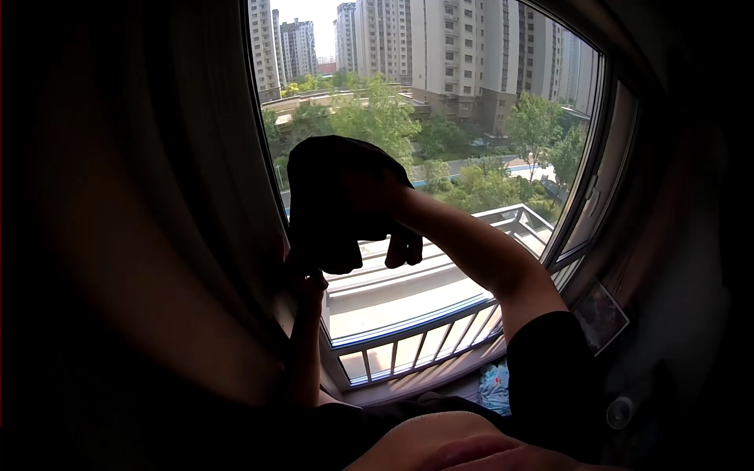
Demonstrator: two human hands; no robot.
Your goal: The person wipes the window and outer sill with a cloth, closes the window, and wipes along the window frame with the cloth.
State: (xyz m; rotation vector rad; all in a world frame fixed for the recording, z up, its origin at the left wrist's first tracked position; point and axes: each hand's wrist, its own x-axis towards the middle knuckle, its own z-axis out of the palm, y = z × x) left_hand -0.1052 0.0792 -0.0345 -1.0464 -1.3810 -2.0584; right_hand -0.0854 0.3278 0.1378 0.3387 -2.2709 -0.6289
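Observation:
A dark cloth [330, 196] hangs in front of the window, seen almost as a silhouette. My right hand [385, 196] is at its right side, with the arm stretched in from the right; some fingers show below the cloth's edge, and the rest merge with the dark fabric. My left hand [308, 275] is raised at the cloth's lower left, beside the window frame, with its fingers bent. The deep shadow hides what, if anything, its fingers grip.
A large window [440, 118] looks onto trees and tall buildings. Metal railing bars [420, 345] cross its lower part. A dark curtain [212, 235] hangs on the left. A light blue patterned item [495, 388] lies by the sill, and a picture [601, 318] stands at right.

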